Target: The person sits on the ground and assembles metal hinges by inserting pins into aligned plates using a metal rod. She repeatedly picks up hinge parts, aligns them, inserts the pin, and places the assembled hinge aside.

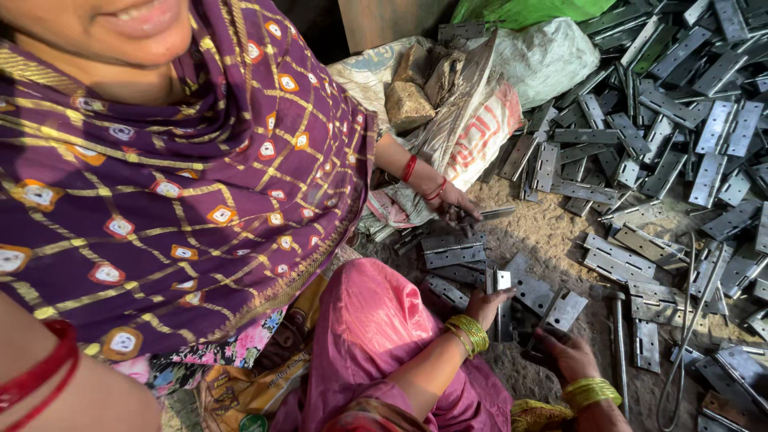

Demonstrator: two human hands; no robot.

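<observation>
Left hand [486, 304], wrist ringed with yellow-green bangles: fingers closed round a flat grey steel hinge plate [501, 282], held upright just above the sandy ground [552, 232]. Thumb side faces the camera; grip looks firm.

Right hand [570, 352], same kind of bangles: fingers clamped on the lower edge of a second grey steel hinge [565, 310], tilted, leaves partly open. The two hinges sit just beside each other, not clearly touching.

Pink cloth over the knee [368, 328] lies left of both hands.

A co-worker in a purple patterned shawl [184, 168] sits close on the left. Their hand with red bangles [454, 198] rests on loose hinges near a slim metal strip [498, 212].

Large heap of grey hinges [680, 88] fills the upper right. Crumpled printed sacks [488, 120] lie behind. A bent wire loop [688, 320] lies at right.
</observation>
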